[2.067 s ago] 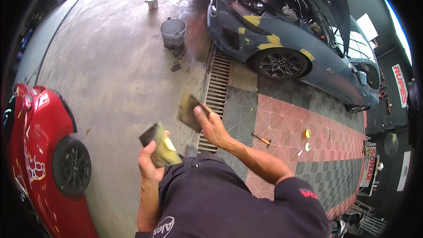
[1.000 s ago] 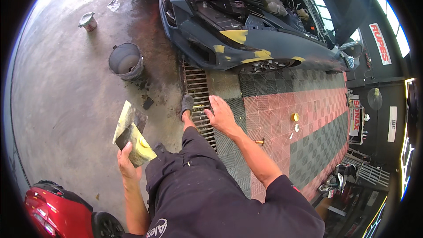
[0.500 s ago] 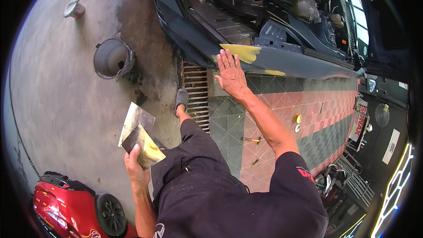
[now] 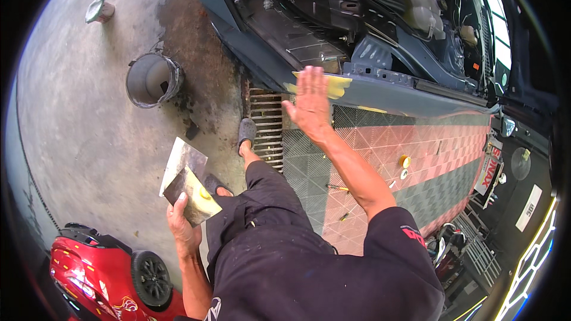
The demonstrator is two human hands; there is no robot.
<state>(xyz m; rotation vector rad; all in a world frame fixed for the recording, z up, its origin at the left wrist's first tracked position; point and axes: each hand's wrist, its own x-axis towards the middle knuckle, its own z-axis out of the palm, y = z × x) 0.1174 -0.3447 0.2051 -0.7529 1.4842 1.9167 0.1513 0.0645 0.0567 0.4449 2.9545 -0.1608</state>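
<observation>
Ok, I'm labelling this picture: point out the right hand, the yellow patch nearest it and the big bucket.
Right hand (image 4: 312, 106), head view: its back.
Yellow patch (image 4: 338, 84), head view: its right part.
Big bucket (image 4: 143, 77), head view: inner wall.

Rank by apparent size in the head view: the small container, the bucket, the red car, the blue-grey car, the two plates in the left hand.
1. Blue-grey car
2. Red car
3. Bucket and two plates: too alike to rank, the plates being nearer the camera
4. Small container

A car (image 4: 372, 53) spans the upper right, the right hand (image 4: 311, 107) over its fender (image 4: 392, 96). A bucket (image 4: 140, 83) stands upper left, another car (image 4: 95, 267) lower left. Plates (image 4: 193, 193) lie in the left hand (image 4: 183, 229).
</observation>
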